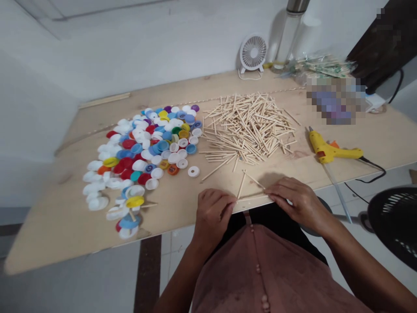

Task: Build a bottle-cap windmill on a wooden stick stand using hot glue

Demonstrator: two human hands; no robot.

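Close to the table's front edge, three short wooden sticks (241,184) lie in a triangle shape. My left hand (213,213) is closed at its lower left corner, with thumb and fingers pinching the stick ends there. At the lower right corner my right hand (298,200) is closed in a pinch on the stick ends. Fingertips hide both of these corners. Just beyond the triangle spreads a large heap of loose wooden sticks (250,126). A yellow hot glue gun (329,150) with a glue stick in its back lies right of my right hand.
Many coloured bottle caps (133,150) cover the left part of the wooden table (68,208). At the back stand a small white fan (253,52) and a glass bottle (288,39). Bagged sticks (325,65) lie back right. A black fan (395,221) stands beyond the table's right front edge.
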